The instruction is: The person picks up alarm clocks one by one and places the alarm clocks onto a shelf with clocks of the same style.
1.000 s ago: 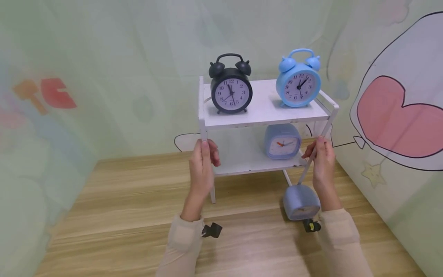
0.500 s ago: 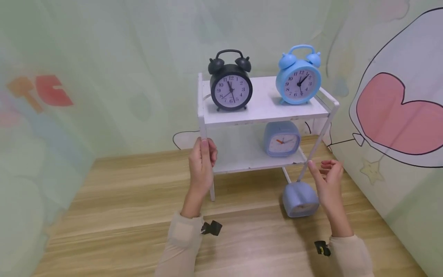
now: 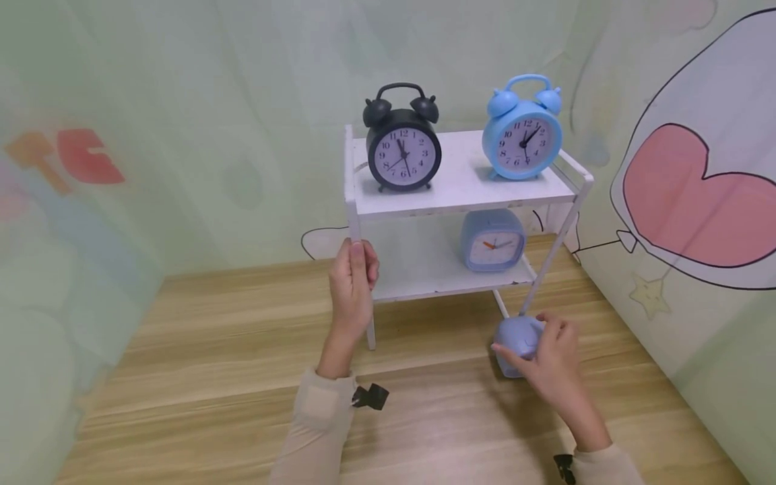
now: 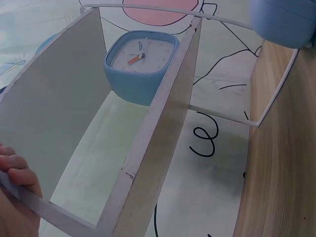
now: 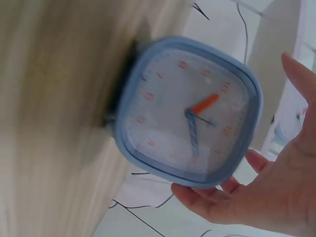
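Note:
My left hand (image 3: 351, 283) grips the left front post of a white two-tier shelf (image 3: 461, 195); in the left wrist view its curled fingers (image 4: 19, 175) show at the frame. By the shelf's right front leg, a rounded blue-grey alarm clock (image 3: 512, 337) stands on the wooden surface. My right hand (image 3: 554, 357) reaches over that clock, thumb and fingers spread to either side. In the right wrist view the clock's white face (image 5: 168, 118) has orange and blue hands. There the thumb (image 5: 301, 79) is apart from the clock, and the fingertips are close to its side; contact cannot be told.
On the top tier stand a black twin-bell alarm clock (image 3: 404, 151) and a light blue twin-bell one (image 3: 523, 138). The lower tier holds another rounded blue clock (image 3: 494, 241). Printed cloth walls (image 3: 242, 135) enclose the back and sides of the wooden surface (image 3: 242, 337).
My right hand has let go of the right front post and moved down to the blue-grey clock on the wooden surface. The left hand keeps its grip on the left post.

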### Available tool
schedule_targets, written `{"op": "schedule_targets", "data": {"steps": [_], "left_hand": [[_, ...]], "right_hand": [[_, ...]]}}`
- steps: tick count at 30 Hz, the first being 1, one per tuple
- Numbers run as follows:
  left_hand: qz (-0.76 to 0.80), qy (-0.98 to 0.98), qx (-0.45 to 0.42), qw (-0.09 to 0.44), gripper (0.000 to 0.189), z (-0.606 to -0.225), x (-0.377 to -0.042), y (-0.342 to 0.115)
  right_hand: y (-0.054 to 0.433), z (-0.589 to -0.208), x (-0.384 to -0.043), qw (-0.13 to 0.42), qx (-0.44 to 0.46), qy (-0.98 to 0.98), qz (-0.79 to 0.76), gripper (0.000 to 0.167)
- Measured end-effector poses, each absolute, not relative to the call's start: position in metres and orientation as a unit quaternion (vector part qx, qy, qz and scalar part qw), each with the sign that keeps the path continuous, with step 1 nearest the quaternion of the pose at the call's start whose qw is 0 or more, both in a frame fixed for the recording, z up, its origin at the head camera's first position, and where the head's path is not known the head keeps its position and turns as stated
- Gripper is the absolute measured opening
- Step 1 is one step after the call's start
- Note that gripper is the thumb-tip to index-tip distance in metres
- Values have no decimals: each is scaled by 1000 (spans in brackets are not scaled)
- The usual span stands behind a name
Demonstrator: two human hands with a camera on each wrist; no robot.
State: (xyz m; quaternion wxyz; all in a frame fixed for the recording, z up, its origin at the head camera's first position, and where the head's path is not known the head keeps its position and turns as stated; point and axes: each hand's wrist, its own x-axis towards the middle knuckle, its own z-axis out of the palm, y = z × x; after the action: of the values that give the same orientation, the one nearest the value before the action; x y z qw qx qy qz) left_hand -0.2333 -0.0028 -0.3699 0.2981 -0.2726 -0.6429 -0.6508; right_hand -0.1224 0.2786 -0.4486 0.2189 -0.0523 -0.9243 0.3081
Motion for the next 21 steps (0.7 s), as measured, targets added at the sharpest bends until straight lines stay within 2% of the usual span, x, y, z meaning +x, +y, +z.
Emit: {"op": "schedule_targets", "data": {"steps": [4, 21], "left_hand": [[-652, -641, -271, 300, 33, -371, -234, -3], [-642, -648, -248, 326, 29, -371, -234, 1]], "right_hand": [[274, -458, -122, 240, -41, -928, 283, 95], [270, -469, -115, 171, -45, -951, 252, 84]]}}
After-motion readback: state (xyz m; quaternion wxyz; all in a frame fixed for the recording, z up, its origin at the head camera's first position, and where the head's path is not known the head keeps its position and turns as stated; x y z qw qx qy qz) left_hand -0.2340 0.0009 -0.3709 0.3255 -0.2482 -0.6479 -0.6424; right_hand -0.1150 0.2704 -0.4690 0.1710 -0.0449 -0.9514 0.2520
